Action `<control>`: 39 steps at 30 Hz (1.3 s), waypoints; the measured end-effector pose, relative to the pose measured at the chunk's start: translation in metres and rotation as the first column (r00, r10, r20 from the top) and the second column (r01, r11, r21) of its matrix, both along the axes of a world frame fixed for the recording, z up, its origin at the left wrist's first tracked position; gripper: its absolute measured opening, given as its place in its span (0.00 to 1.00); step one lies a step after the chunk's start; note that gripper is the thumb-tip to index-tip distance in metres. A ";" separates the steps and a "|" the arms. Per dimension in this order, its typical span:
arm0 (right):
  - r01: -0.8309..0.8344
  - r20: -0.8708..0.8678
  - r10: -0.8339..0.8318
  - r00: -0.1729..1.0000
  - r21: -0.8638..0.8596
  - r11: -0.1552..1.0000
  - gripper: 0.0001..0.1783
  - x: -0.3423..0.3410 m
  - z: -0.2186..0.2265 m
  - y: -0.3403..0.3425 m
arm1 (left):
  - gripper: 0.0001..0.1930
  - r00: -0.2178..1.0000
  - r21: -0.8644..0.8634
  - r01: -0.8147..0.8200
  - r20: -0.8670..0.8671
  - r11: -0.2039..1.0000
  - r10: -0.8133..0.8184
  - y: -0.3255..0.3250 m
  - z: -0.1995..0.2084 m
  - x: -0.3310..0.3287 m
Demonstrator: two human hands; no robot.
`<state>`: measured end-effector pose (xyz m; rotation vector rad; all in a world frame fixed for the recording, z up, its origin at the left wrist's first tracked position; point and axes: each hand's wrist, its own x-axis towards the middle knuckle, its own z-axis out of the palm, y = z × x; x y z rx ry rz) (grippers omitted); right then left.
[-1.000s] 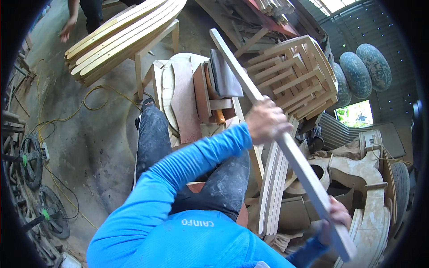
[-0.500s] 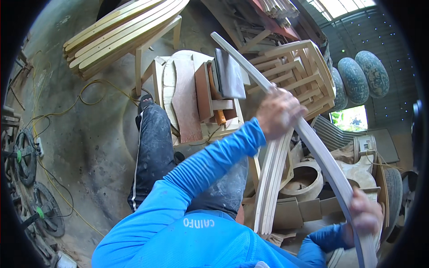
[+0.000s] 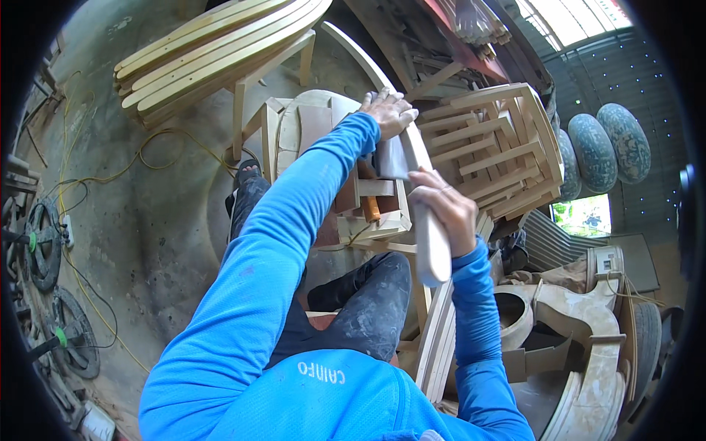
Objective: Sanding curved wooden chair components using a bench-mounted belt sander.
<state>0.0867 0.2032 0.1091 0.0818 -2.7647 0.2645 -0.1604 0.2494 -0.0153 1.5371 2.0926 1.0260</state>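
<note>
A long curved wooden slat (image 3: 424,151) runs from the upper middle down toward me, its rounded near end pointing at my lap. My left hand (image 3: 388,114) lies over its middle, fingers bent across the wood. Closer to the near end, my right hand (image 3: 446,207) is closed round it. Under the slat is a grey flat-faced piece (image 3: 392,160), partly hidden by the wood and my left arm. Beside that stick out a pale wooden block (image 3: 373,187) and an orange handle-like part (image 3: 372,210). They sit on a low wooden stand (image 3: 271,117).
Curved slats (image 3: 220,51) are stacked at the far left, and slatted wooden frames (image 3: 507,147) at the right. More strips (image 3: 440,331) lean by my right arm, near a carved pale wooden part (image 3: 581,316). A yellow cord (image 3: 140,154) crosses the floor at left.
The slat has swung from my right side to over the stand, its near end now before me. My left hand moved forward and left; my right hand came up and inward.
</note>
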 end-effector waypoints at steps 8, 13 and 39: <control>0.185 0.083 -0.182 0.980 -0.026 0.982 0.10 0.166 0.035 -0.066 | 0.43 0.841 0.238 0.450 -0.436 0.861 -0.320 -0.063 0.023 0.102; 0.275 0.190 -0.258 0.947 -0.068 0.959 0.13 0.276 0.091 -0.139 | 0.24 0.658 0.238 0.689 -0.601 0.684 -0.453 -0.067 0.066 0.185; 0.744 0.412 -0.638 0.651 -0.511 0.430 0.46 0.267 -0.026 -0.106 | 0.35 0.928 0.651 0.300 -0.367 0.698 -0.057 -0.078 0.000 0.266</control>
